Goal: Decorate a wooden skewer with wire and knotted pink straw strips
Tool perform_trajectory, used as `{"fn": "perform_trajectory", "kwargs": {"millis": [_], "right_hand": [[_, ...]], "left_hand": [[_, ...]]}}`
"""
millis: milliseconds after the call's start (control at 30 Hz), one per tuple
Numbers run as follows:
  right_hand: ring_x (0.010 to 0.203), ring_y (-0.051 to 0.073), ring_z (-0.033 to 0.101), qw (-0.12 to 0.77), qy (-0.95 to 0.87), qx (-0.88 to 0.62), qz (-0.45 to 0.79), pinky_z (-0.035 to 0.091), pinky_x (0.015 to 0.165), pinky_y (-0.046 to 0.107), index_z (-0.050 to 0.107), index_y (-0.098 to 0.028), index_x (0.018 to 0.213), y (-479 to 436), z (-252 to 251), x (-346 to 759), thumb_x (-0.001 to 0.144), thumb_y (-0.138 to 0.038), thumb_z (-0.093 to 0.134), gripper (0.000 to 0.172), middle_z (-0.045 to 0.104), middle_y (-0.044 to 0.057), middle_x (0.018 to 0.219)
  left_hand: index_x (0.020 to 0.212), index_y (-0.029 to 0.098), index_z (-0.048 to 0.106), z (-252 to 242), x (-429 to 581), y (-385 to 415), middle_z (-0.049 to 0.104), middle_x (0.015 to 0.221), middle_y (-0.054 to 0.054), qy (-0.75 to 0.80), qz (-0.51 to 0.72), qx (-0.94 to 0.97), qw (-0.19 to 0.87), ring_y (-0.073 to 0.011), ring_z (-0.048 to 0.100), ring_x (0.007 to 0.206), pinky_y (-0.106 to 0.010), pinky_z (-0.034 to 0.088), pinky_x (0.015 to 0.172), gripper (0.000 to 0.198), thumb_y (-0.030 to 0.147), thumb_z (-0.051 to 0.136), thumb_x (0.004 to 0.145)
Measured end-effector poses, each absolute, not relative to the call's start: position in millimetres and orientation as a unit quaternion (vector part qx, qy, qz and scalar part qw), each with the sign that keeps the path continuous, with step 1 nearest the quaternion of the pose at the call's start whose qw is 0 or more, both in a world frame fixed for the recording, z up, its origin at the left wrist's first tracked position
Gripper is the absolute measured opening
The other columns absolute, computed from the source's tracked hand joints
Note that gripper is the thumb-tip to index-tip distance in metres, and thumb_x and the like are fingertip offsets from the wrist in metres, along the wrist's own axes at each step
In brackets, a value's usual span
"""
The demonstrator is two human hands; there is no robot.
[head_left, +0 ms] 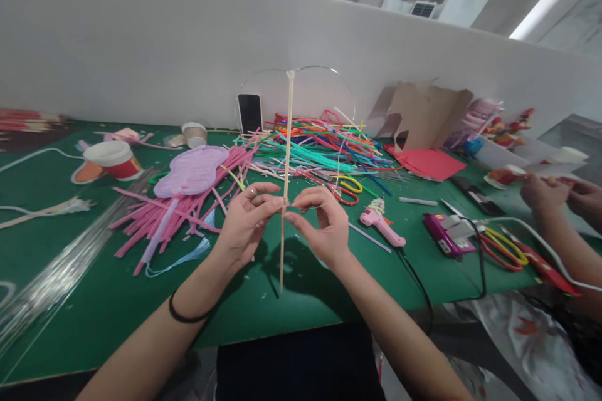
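A pale wooden stick (287, 138) stands upright before me, its lower end hanging over the green table. Thin clear wire (324, 67) is fixed at its top and bows out to both sides. My left hand (249, 219) pinches the stick around its middle between thumb and fingertips. Close against it from the other side, my right hand (324, 222) is closed on the thin wire at the stick, fingertips nearly meeting the left ones. Exactly how the wire runs between the fingers is too fine to make out.
Behind lie many coloured pipe cleaners (324, 150) and a phone (250, 114). Leftward are a purple fan shape (192, 170), a paper cup (113, 160) and wire strands (70, 269). To the right are a pink glue gun (382, 225), a power strip (446, 235), scissors (503, 247) and another person's hands (545, 194).
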State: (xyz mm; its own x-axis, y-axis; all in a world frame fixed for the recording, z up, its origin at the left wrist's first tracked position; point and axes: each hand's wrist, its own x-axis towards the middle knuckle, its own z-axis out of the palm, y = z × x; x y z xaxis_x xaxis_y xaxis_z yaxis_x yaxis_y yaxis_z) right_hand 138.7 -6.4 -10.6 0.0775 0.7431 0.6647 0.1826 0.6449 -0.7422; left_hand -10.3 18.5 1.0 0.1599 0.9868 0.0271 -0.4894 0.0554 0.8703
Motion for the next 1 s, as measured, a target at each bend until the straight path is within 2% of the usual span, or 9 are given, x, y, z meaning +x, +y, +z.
{"fn": "perform_trajectory", "kwargs": {"millis": [100, 200, 400, 600, 667, 733, 800, 933, 1000], "right_hand": [[0.088, 0.019, 0.062, 0.637, -0.641, -0.343, 0.256, 0.051, 0.075, 0.033, 0.068, -0.026, 0.086, -3.2, -9.8, 138.4, 0.078, -0.03, 0.077, 0.012, 0.065, 0.002, 0.088], [0.085, 0.017, 0.061, 0.652, -0.607, -0.347, 0.293, 0.051, 0.073, 0.032, 0.066, -0.025, 0.086, -1.7, -9.9, 137.2, 0.076, -0.033, 0.078, 0.018, 0.063, 0.002, 0.088], [0.087, 0.017, 0.061, 0.65, -0.623, -0.339, 0.273, 0.05, 0.075, 0.033, 0.071, -0.026, 0.084, -2.3, -9.5, 137.3, 0.08, -0.027, 0.076, 0.007, 0.066, 0.001, 0.086], [0.085, 0.016, 0.061, 0.659, -0.623, -0.329, 0.261, 0.051, 0.074, 0.031, 0.07, -0.024, 0.082, -1.6, -13.0, 133.9, 0.08, -0.024, 0.076, 0.006, 0.064, 0.002, 0.085], [0.084, 0.015, 0.062, 0.674, -0.6, -0.33, 0.278, 0.052, 0.072, 0.029, 0.068, -0.025, 0.091, -3.1, -15.7, 131.5, 0.078, -0.025, 0.078, 0.017, 0.062, 0.001, 0.091], [0.081, 0.013, 0.062, 0.699, -0.551, -0.329, 0.315, 0.052, 0.07, 0.027, 0.062, -0.027, 0.102, -5.7, -18.5, 129.2, 0.073, -0.025, 0.082, 0.036, 0.06, 0.0, 0.098], [0.08, 0.013, 0.063, 0.703, -0.52, -0.334, 0.35, 0.053, 0.07, 0.026, 0.058, -0.028, 0.105, -9.1, -20.5, 127.3, 0.071, -0.025, 0.083, 0.043, 0.06, -0.001, 0.097], [0.08, 0.015, 0.066, 0.592, -0.588, -0.402, 0.377, 0.053, 0.074, 0.027, 0.067, -0.021, 0.092, -17.7, -20.9, 123.1, 0.081, -0.03, 0.074, 0.015, 0.07, 0.001, 0.085], [0.07, 0.014, 0.067, 0.566, -0.587, -0.43, 0.388, 0.053, 0.07, 0.027, 0.07, -0.02, 0.086, -21.8, -20.3, 119.6, 0.086, -0.033, 0.068, 0.013, 0.071, 0.001, 0.076]], "left_hand": [[0.088, 0.017, 0.07, 1.4, -10.2, 17.9, 0.068, 0.066, 0.002, 0.311, 0.561, 0.393, 0.658, -0.0082, 0.062, 0.06, -0.017, 0.047, 0.058, 0.033, 0.019, 0.087, 0.06], [0.087, 0.017, 0.07, 1.4, -9.7, 17.4, 0.069, 0.067, 0.001, 0.31, 0.559, 0.396, 0.659, -0.0096, 0.064, 0.063, -0.018, 0.048, 0.061, 0.032, 0.019, 0.087, 0.06], [0.087, 0.017, 0.07, -0.2, -10.2, 17.7, 0.068, 0.065, 0.002, 0.305, 0.557, 0.399, 0.662, -0.0092, 0.064, 0.061, -0.018, 0.048, 0.06, 0.031, 0.019, 0.087, 0.061], [0.088, 0.017, 0.07, 0.9, -9.7, 17.2, 0.069, 0.066, 0.002, 0.29, 0.561, 0.388, 0.672, -0.0079, 0.064, 0.062, -0.015, 0.049, 0.061, 0.033, 0.016, 0.087, 0.06], [0.089, 0.017, 0.069, 0.9, -9.8, 17.7, 0.071, 0.068, 0.001, 0.283, 0.563, 0.384, 0.675, -0.0081, 0.065, 0.064, -0.015, 0.05, 0.062, 0.034, 0.017, 0.087, 0.061], [0.091, 0.017, 0.069, 0.6, -10.5, 18.8, 0.072, 0.072, 0.0, 0.282, 0.567, 0.378, 0.675, -0.0086, 0.066, 0.065, -0.016, 0.05, 0.063, 0.034, 0.018, 0.087, 0.062], [0.091, 0.016, 0.068, 0.2, -11.4, 20.0, 0.073, 0.074, -0.001, 0.289, 0.57, 0.373, 0.673, -0.0087, 0.065, 0.065, -0.016, 0.05, 0.062, 0.035, 0.02, 0.088, 0.062], [0.087, 0.016, 0.068, -0.4, -11.7, 21.1, 0.072, 0.074, -0.001, 0.301, 0.577, 0.366, 0.665, -0.0085, 0.065, 0.065, -0.016, 0.049, 0.061, 0.033, 0.019, 0.088, 0.061], [0.086, 0.017, 0.068, -0.4, -10.7, 20.9, 0.072, 0.076, -0.001, 0.301, 0.581, 0.368, 0.661, -0.0087, 0.064, 0.066, -0.016, 0.049, 0.061, 0.032, 0.018, 0.088, 0.061]]}}
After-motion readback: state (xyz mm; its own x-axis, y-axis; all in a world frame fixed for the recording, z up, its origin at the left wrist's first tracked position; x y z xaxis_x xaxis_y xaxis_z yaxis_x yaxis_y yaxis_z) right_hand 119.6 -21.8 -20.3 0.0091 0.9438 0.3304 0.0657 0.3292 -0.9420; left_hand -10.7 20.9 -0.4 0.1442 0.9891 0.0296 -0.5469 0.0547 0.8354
